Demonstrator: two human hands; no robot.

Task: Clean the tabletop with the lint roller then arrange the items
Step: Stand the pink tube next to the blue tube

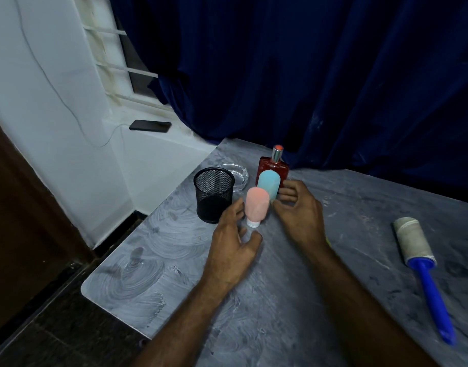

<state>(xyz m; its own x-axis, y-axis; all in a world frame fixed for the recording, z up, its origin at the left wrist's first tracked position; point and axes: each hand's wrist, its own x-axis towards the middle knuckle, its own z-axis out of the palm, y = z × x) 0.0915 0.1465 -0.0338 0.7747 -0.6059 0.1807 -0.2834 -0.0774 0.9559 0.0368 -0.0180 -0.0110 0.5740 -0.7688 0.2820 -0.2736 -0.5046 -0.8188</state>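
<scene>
— Where was the lint roller (420, 260)?
— It lay flat on the tabletop (280, 313), out at four o'clock, with nothing touching it.
— And the left hand (235, 247)?
— It was open, its fingers loose at nine o'clock of the pink bottle (256, 205).
— The right hand (300, 210)?
— It curled at three o'clock of the blue bottle (268, 184). Whether it gripped, I couldn't tell.

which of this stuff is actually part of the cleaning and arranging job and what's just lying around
Job: lint roller, tabletop, pink bottle, blue bottle, red perfume bottle, black mesh cup, glass ashtray.
Lying about: phone on the windowsill, blue curtain.
</scene>
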